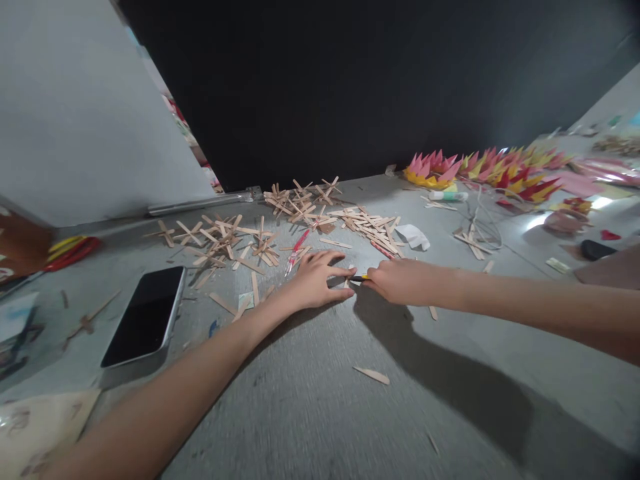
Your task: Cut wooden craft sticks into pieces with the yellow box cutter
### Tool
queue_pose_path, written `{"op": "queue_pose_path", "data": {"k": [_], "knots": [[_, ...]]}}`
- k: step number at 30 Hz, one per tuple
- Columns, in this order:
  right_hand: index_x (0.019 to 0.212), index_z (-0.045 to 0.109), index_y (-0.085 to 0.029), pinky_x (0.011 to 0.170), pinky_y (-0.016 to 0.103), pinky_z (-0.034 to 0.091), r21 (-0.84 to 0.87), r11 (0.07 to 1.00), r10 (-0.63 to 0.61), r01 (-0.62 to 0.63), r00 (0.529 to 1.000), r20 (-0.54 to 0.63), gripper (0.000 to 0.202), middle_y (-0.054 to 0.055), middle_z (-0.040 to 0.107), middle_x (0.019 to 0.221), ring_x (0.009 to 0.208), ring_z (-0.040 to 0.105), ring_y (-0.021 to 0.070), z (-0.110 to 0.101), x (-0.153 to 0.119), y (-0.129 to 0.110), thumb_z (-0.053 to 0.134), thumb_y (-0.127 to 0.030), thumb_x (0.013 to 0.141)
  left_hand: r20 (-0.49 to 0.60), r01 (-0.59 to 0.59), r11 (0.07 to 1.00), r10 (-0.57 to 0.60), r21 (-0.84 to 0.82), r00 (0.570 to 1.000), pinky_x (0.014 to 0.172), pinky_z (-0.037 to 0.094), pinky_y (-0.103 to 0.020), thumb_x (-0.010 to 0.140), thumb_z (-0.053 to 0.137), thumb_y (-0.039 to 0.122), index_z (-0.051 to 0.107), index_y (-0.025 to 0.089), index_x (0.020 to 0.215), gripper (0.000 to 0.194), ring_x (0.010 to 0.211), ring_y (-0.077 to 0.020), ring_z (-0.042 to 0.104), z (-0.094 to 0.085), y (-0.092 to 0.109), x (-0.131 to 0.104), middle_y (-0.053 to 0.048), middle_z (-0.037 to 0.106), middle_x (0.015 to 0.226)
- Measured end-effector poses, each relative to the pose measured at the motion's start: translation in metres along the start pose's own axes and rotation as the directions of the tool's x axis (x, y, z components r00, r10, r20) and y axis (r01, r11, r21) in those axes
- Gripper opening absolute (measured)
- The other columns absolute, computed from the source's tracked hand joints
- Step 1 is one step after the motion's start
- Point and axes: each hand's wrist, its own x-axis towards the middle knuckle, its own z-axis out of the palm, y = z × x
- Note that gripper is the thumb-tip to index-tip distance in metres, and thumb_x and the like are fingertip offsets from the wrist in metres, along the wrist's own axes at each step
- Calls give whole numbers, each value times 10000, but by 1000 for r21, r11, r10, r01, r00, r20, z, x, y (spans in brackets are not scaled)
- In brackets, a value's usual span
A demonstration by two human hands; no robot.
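My right hand is closed round a tool with a yellow handle and a dark tip, which points left. Its tip meets a small light wooden piece on the grey table. My left hand rests on the table with its fingers bent around that piece, thumb and fingertips against or very near it. Just beyond my left hand lies a pen-like item with a red end. Loose wooden sticks are heaped behind both hands, some joined into crosses and stars.
A phone lies at the left, near a stick cross. Pink and yellow paper crowns stand at the back right, beside a glue stick and white paper. One stick piece lies in front. A dark panel rises behind.
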Motion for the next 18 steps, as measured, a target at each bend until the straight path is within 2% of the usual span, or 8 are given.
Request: {"op": "queue_pose_path", "data": {"k": [4,7,11,14,18], "knots": [[1119,788,-110,631,302,459,-53,997,-60,63,997,48,272,172,786,868,742,760,263,-15,7,-1,546,-213,1048,-8,-7,1000,7,5,1000,1252,264,-590,914,781,526,782,391,1305,414,1504,-354,461,4,-3,1,-53,559,1604],[1140,781,-106,642,305,474,-62,995,-72,74,997,43,263,174,787,883,764,766,268,-15,7,-2,555,-190,1036,-17,-16,1000,16,8,1000,1257,258,-590,914,777,536,787,388,1297,411,1500,-354,467,5,-5,1,-52,566,1596],[1158,753,-101,724,337,508,-50,999,-4,3,1000,-25,311,206,787,940,877,782,302,3,-1,-3,489,-251,1089,-11,-21,1000,21,16,1000,1241,283,-583,922,766,540,766,382,1335,442,1502,-347,470,3,-3,0,-64,555,1610],[1180,718,-112,713,339,495,-1,997,76,-76,995,-57,401,179,779,865,841,785,303,18,-6,-4,398,-351,1137,2,-17,1000,17,16,1000,1240,287,-594,927,754,550,765,382,1336,442,1508,-359,463,1,-1,0,-57,555,1610],[1217,682,-112,724,342,475,19,994,104,-103,993,-63,452,166,781,856,797,779,291,28,-8,-5,338,-399,1155,14,-6,1000,5,15,1000,1245,285,-599,930,748,567,765,373,1340,454,1515,-366,454,-1,0,-1,-61,552,1613]]}}
